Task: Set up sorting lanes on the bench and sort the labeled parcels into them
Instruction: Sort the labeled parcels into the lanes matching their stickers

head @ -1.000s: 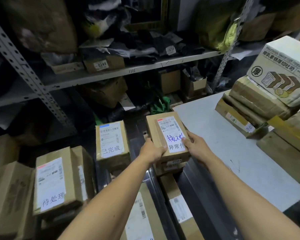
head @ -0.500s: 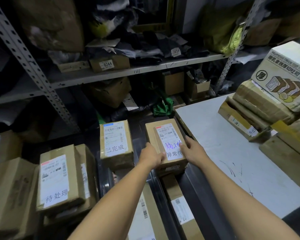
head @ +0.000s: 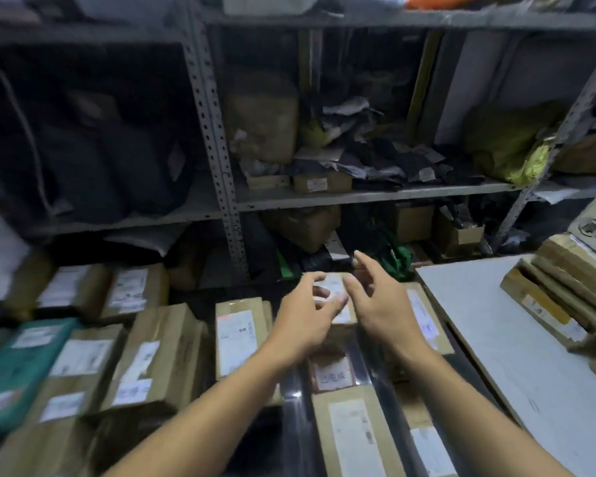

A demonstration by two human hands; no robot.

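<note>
A small brown parcel (head: 334, 287) with a white label lies on the dark bench, mostly hidden behind my hands. My left hand (head: 307, 321) hovers over it with fingers spread and relaxed, holding nothing. My right hand (head: 375, 304) floats just to its right, fingers extended, also holding nothing. Whether either hand touches the parcel cannot be told through the blur. Another labeled parcel (head: 240, 339) lies to the left, and one with a handwritten label (head: 334, 373) sits just below my hands.
Several labeled cardboard boxes (head: 145, 359) and a teal package (head: 18, 366) crowd the left. A white table (head: 516, 339) with stacked flat cartons (head: 558, 290) stands at right. Metal shelving (head: 221, 187) full of bags and boxes rises behind.
Both hands have let go of the labeled parcel and opened above it. The camera has tilted up and swung, showing more shelving and more boxes at left.
</note>
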